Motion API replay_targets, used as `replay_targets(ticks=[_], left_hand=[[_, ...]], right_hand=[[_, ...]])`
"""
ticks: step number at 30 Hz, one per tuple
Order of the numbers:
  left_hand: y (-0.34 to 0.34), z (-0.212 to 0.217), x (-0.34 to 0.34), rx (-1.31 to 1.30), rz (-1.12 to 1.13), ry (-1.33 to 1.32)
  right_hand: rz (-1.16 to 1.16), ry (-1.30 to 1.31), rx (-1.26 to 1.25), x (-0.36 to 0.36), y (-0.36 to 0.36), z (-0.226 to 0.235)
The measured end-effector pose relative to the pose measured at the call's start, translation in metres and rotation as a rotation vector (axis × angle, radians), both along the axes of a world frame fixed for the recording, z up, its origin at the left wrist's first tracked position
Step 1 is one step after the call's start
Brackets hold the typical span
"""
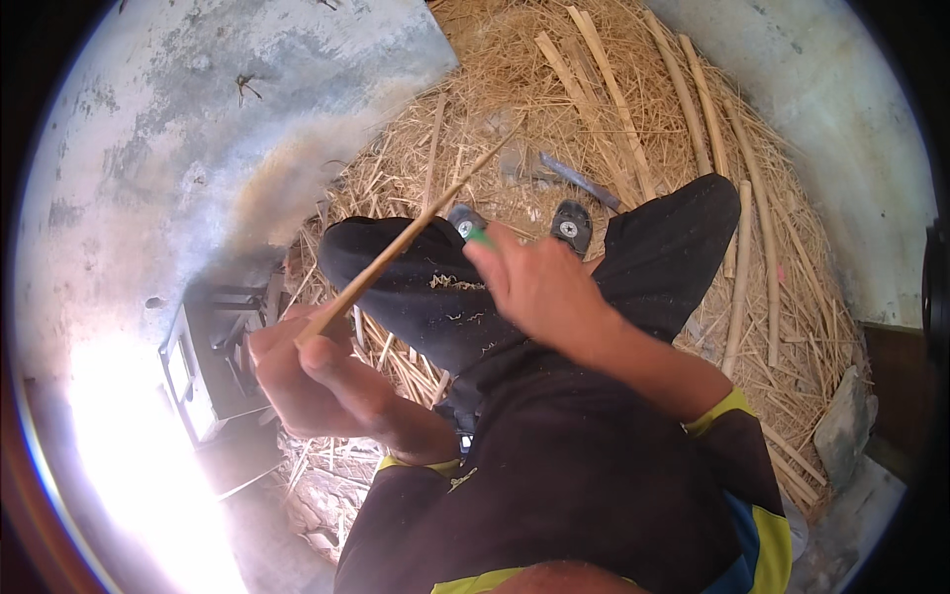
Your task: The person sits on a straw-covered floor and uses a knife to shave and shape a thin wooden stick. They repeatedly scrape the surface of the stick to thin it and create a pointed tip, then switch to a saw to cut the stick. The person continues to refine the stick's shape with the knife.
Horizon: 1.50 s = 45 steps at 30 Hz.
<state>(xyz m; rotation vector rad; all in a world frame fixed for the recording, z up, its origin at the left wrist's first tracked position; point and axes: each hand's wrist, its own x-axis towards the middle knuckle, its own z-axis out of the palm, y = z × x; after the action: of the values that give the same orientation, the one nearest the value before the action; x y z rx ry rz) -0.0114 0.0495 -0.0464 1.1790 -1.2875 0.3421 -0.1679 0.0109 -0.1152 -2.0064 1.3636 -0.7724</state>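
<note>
A long, thin bamboo strip (396, 246) slants up and away across my left thigh, its far end tapering to a point over the straw. The near end is pinched in my left hand (322, 381), thumb on top. My right hand (549, 295) is closed in a fist beside the strip, between my knees. From its finger side a small green piece (481, 239) sticks out, perhaps a tool's handle; the rest is hidden by the fingers. Thin curly shavings (457, 282) lie on my black trousers (396, 267), below the strip.
Straw and cut strips (475, 59) cover the floor around my feet. Longer bamboo poles (747, 257) lie to the right, and a dark flat blade-like bar (579, 180) ahead. A box-like case (198, 366) stands at left by a bright opening; a stone slab (844, 426) leans at right.
</note>
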Motion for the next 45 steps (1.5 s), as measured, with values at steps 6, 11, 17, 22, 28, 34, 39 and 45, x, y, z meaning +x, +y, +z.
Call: replay_targets(ticks=[6,11,17,22,28,34,39,45], left_hand=[[-0.003,-0.005,0.006,-0.033,-0.069,-0.045],[-0.007,-0.004,0.009,-0.034,-0.023,0.017],[-0.008,-0.005,0.008,-0.044,-0.011,0.024],[-0.002,-0.004,0.024,0.006,0.087,0.010],[0.012,-0.003,0.022,0.041,0.008,0.075],[0.014,-0.011,0.019,0.011,-0.100,-0.025],[0.008,0.001,0.015,0.071,-0.102,0.119],[0.010,-0.004,0.013,0.080,-0.038,0.047]], right_hand=[[0.034,-0.055,0.005,-0.001,-0.010,0.000],[-0.065,0.030,-0.013,-0.006,-0.027,-0.040],[0.033,-0.177,-0.054,0.013,-0.024,-0.020],[0.053,-0.029,-0.171,0.020,-0.029,-0.017],[0.025,-0.005,-0.246,0.029,-0.022,-0.038],[-0.214,0.185,-0.071,-0.007,-0.029,-0.103],[-0.060,-0.061,0.030,-0.006,-0.026,-0.060],[0.041,-0.176,-0.199,0.006,-0.025,-0.046]])
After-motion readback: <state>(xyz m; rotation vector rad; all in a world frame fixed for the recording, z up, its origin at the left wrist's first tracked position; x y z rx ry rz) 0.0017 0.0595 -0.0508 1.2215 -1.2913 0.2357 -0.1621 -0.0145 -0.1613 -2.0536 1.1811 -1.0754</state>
